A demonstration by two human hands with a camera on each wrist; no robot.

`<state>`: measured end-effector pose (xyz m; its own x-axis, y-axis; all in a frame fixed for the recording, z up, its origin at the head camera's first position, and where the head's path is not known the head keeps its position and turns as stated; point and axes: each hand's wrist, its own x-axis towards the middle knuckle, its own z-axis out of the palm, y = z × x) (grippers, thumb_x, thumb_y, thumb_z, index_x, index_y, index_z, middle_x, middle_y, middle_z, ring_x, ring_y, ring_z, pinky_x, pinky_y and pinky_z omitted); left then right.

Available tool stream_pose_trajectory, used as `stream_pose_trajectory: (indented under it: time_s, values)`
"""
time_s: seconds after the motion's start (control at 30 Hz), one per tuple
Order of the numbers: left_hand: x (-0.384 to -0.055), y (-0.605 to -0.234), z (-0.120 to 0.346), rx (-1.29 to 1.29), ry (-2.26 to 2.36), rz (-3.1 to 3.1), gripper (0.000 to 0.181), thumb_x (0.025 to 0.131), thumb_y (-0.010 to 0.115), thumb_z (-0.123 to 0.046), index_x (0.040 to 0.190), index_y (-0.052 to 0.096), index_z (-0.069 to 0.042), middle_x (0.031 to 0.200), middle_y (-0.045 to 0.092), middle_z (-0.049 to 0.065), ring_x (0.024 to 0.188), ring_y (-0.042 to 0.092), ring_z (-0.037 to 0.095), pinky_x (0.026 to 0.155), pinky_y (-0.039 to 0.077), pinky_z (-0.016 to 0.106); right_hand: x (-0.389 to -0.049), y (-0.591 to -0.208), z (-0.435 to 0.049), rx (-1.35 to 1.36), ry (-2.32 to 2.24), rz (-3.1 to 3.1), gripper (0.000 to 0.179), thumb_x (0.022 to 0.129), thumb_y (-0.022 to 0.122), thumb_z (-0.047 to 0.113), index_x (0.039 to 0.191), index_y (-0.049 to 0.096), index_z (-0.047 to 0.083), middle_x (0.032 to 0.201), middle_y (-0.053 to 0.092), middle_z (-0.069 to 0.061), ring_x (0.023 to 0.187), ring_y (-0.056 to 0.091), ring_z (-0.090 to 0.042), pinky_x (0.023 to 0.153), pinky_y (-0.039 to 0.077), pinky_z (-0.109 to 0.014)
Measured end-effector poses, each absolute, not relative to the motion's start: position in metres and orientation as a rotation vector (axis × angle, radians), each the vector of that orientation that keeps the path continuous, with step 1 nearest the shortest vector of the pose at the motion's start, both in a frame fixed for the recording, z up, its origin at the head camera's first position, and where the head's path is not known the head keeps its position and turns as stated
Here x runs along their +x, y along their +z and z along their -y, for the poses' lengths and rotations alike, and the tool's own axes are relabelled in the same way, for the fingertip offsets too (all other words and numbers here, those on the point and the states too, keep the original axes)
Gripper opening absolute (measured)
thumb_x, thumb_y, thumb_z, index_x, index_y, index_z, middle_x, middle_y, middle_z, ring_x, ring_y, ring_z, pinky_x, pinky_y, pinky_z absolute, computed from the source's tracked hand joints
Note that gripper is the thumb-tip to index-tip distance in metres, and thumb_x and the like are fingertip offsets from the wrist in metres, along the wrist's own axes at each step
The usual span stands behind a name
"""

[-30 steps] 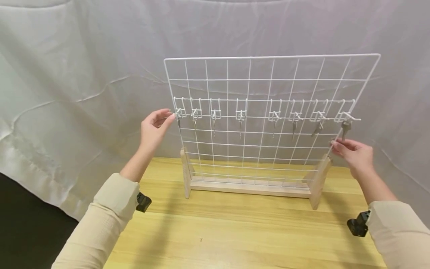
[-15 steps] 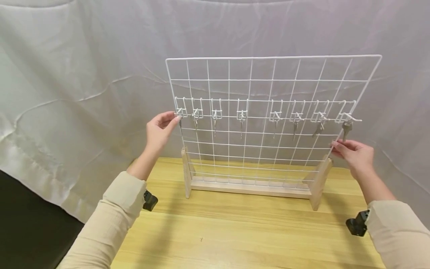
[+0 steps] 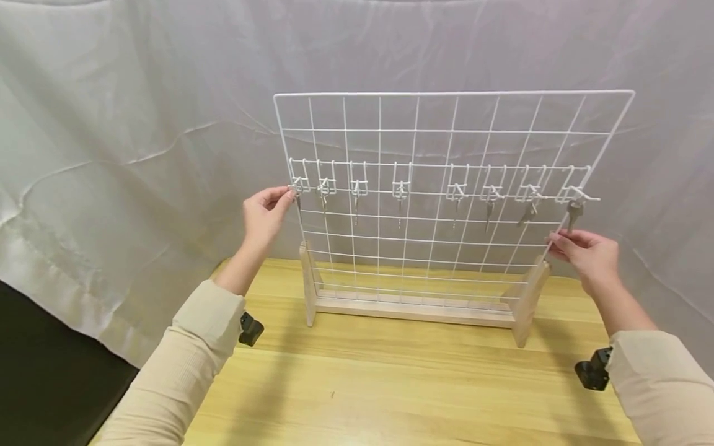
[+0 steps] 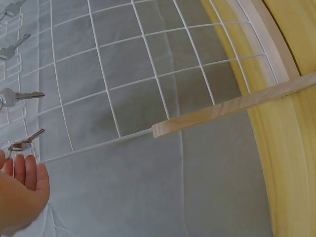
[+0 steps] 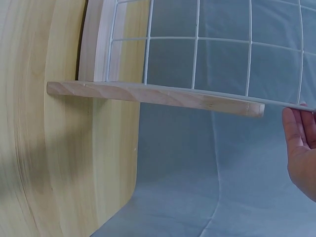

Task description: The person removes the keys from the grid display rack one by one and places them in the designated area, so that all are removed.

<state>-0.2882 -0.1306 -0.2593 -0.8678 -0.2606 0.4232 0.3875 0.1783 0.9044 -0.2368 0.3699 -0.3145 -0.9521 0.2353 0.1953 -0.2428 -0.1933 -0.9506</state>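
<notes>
A white wire grid rack point(image 3: 418, 238) stands upright in a light wooden base point(image 3: 415, 310). Across it runs a row of white wire hooks point(image 3: 401, 189), each with a silver key hanging. My left hand point(image 3: 262, 215) is at the rack's left edge, thumb and fingertips pinching at the small ring of the leftmost key point(image 3: 298, 206). In the left wrist view that key point(image 4: 30, 139) tilts right by the fingertips. My right hand point(image 3: 591, 257) pinches the right side wire of the rack, just below the rightmost key point(image 3: 574, 214) and above the wooden side support point(image 3: 530, 303).
The rack stands on a yellow wood-grain table point(image 3: 390, 384). A grey cloth backdrop point(image 3: 167, 74) hangs close behind it. Black wrist cameras point(image 3: 594, 370) sit below both sleeves. Past the table's left side is a dark area point(image 3: 50, 378).
My left hand has moved slightly right, its fingertips reaching the leftmost hook and key. My right hand keeps its hold on the rack's edge wire.
</notes>
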Motion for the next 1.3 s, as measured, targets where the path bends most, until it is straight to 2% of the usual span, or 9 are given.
stream_pose_trajectory:
  time_s: [0.13, 0.3, 0.37, 0.47, 0.53, 0.6, 1.0, 1.3]
  values:
    - [-0.288, -0.257, 0.130, -0.083, -1.776, 1.944, 0.024, 0.086, 0.064, -0.007, 0.099, 0.065, 0.013, 0.059, 0.058, -0.025, 0.062, 0.060, -0.007, 0.064, 0.050, 0.007, -0.238, -0.313, -0.369, 0.002, 2.179, 1.801, 0.026, 0.084, 0.060, -0.005, 0.071, 0.071, 0.015, 0.065, 0.071, 0.005, 0.059, 0.068, -0.006, 0.056, 0.055, -0.016]
    - [-0.288, -0.256, 0.128, -0.076, -1.762, 1.947, 0.023, 0.086, 0.064, -0.006, 0.098, 0.065, 0.013, 0.058, 0.059, -0.024, 0.059, 0.059, -0.008, 0.063, 0.051, 0.008, -0.238, -0.312, -0.369, -0.023, 2.154, 1.832, 0.026, 0.085, 0.060, -0.003, 0.071, 0.071, 0.016, 0.065, 0.070, 0.007, 0.058, 0.068, -0.005, 0.056, 0.054, -0.015]
    - [-0.288, -0.257, 0.127, -0.084, -1.748, 1.950, 0.022, 0.086, 0.064, -0.006, 0.097, 0.065, 0.013, 0.064, 0.065, -0.014, 0.058, 0.059, -0.008, 0.062, 0.051, 0.008, -0.237, -0.312, -0.370, -0.027, 2.156, 1.825, 0.025, 0.084, 0.061, -0.002, 0.071, 0.071, 0.016, 0.065, 0.070, 0.007, 0.058, 0.067, -0.005, 0.055, 0.054, -0.015]
    - [-0.288, -0.257, 0.125, -0.096, -1.729, 1.952, 0.021, 0.087, 0.062, -0.006, 0.095, 0.065, 0.013, 0.081, 0.072, 0.011, 0.059, 0.060, -0.009, 0.063, 0.053, 0.009, -0.236, -0.313, -0.371, -0.029, 2.156, 1.823, 0.024, 0.084, 0.061, -0.002, 0.071, 0.070, 0.016, 0.065, 0.070, 0.007, 0.058, 0.068, -0.005, 0.055, 0.054, -0.016]
    - [-0.286, -0.256, 0.124, -0.105, -1.700, 1.966, 0.020, 0.088, 0.060, -0.006, 0.095, 0.064, 0.013, 0.092, 0.069, 0.025, 0.059, 0.059, -0.009, 0.063, 0.053, 0.010, -0.236, -0.313, -0.371, -0.041, 2.147, 1.824, 0.023, 0.084, 0.062, -0.001, 0.071, 0.070, 0.016, 0.065, 0.070, 0.008, 0.058, 0.067, -0.005, 0.055, 0.054, -0.016]
    - [-0.284, -0.255, 0.123, -0.113, -1.682, 1.974, 0.020, 0.089, 0.059, -0.005, 0.095, 0.064, 0.013, 0.099, 0.065, 0.031, 0.060, 0.059, -0.009, 0.064, 0.053, 0.009, -0.236, -0.314, -0.371, -0.059, 2.127, 1.838, 0.022, 0.083, 0.063, 0.001, 0.071, 0.070, 0.017, 0.064, 0.070, 0.008, 0.058, 0.067, -0.004, 0.055, 0.054, -0.015]
    - [-0.275, -0.254, 0.126, -0.120, -1.744, 1.927, 0.021, 0.089, 0.058, -0.003, 0.097, 0.060, 0.016, 0.103, 0.063, 0.033, 0.063, 0.061, -0.006, 0.067, 0.055, 0.014, -0.234, -0.317, -0.372, -0.076, 2.066, 1.870, 0.021, 0.083, 0.065, 0.003, 0.071, 0.070, 0.020, 0.064, 0.070, 0.011, 0.057, 0.067, -0.003, 0.055, 0.053, -0.014]
    - [-0.268, -0.254, 0.127, -0.128, -1.751, 1.888, 0.019, 0.091, 0.056, -0.003, 0.098, 0.058, 0.014, 0.103, 0.062, 0.034, 0.064, 0.062, -0.008, 0.069, 0.055, 0.015, -0.237, -0.317, -0.369, -0.041, 2.086, 1.823, 0.019, 0.082, 0.066, 0.002, 0.071, 0.070, 0.017, 0.065, 0.070, 0.009, 0.058, 0.067, -0.003, 0.055, 0.054, -0.016]
